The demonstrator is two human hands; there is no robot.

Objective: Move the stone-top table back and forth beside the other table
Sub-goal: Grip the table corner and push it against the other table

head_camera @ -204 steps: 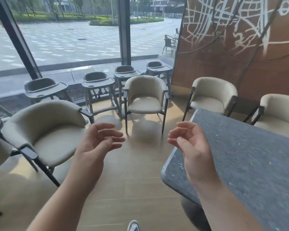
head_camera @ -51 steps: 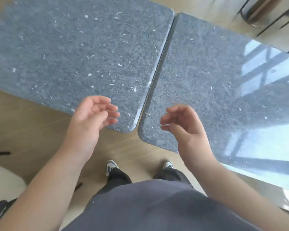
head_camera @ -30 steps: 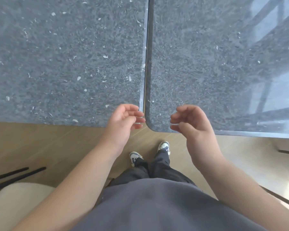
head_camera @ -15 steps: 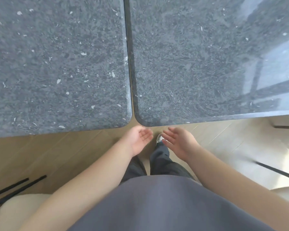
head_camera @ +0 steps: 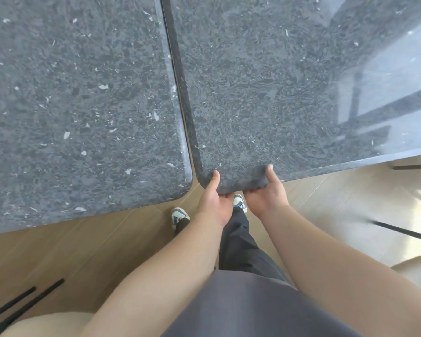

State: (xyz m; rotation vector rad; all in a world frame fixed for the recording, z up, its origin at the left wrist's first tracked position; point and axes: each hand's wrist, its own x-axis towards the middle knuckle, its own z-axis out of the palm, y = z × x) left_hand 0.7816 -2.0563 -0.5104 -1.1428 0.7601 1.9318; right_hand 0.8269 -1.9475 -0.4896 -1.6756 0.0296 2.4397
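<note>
Two dark speckled stone-top tables fill the upper view, side by side with a narrow gap between them. The right stone-top table (head_camera: 265, 93) has its near left corner gripped by both hands. My left hand (head_camera: 213, 203) holds the near edge close to the rounded corner, thumb on top and fingers underneath. My right hand (head_camera: 265, 194) grips the same edge just to the right, thumb on top as well. The other table (head_camera: 78, 105) lies to the left, untouched.
Wooden floor (head_camera: 71, 251) runs under the tables. My feet in white and blue shoes (head_camera: 179, 216) stand just below the table corners. A cream chair seat (head_camera: 44, 324) with black legs is at bottom left, and another chair edge (head_camera: 416, 266) at right.
Both hands moved forward from open in front of the table and closed on the near edge of the right table. The view has shifted slightly closer over the tables.
</note>
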